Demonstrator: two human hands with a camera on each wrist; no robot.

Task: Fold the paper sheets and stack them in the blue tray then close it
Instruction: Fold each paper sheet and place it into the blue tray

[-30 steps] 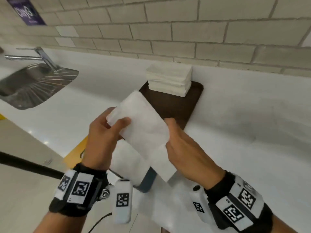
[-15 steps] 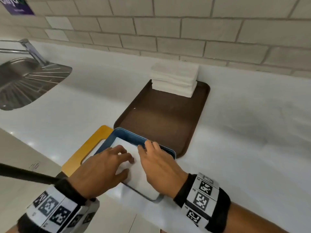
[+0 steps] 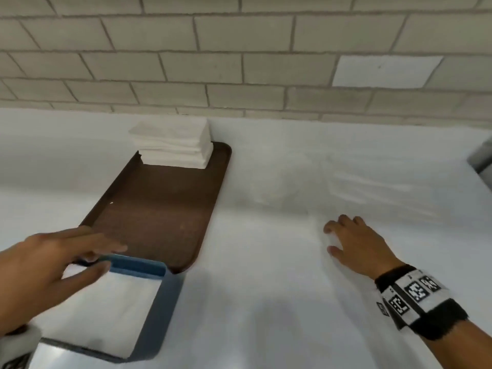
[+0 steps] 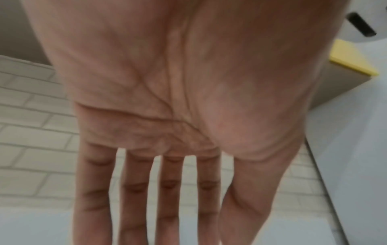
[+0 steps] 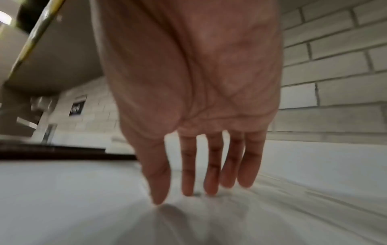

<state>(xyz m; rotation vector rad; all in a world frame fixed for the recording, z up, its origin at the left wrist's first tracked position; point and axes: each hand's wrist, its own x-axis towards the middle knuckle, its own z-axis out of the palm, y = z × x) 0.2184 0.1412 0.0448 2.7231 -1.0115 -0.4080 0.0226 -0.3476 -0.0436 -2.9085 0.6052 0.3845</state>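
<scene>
The blue tray [image 3: 137,265] sits at the lower left with a folded white sheet [image 3: 106,310] lying flat inside it. My left hand [image 3: 111,258] hovers over the tray's far left corner, holding nothing; in the left wrist view the left hand [image 4: 167,199] shows straight fingers. My right hand [image 3: 330,239] is far to the right on the white counter. The right wrist view shows the right hand [image 5: 173,195] with spread fingertips touching the white surface. A stack of white paper sheets [image 3: 173,142] stands at the far end of the brown tray [image 3: 159,214].
A brick wall [image 3: 239,62] runs behind the white counter [image 3: 266,302]. Faint white edges, perhaps loose sheets [image 3: 372,187], lie beyond my right hand. A grey object [image 3: 482,155] shows at the right edge. Something yellow [image 4: 351,61] appears in the left wrist view.
The folded sheet went from both hands down into the blue tray. My right hand then moved right onto the counter, and my left hand lifted off the sheet. The view swung right.
</scene>
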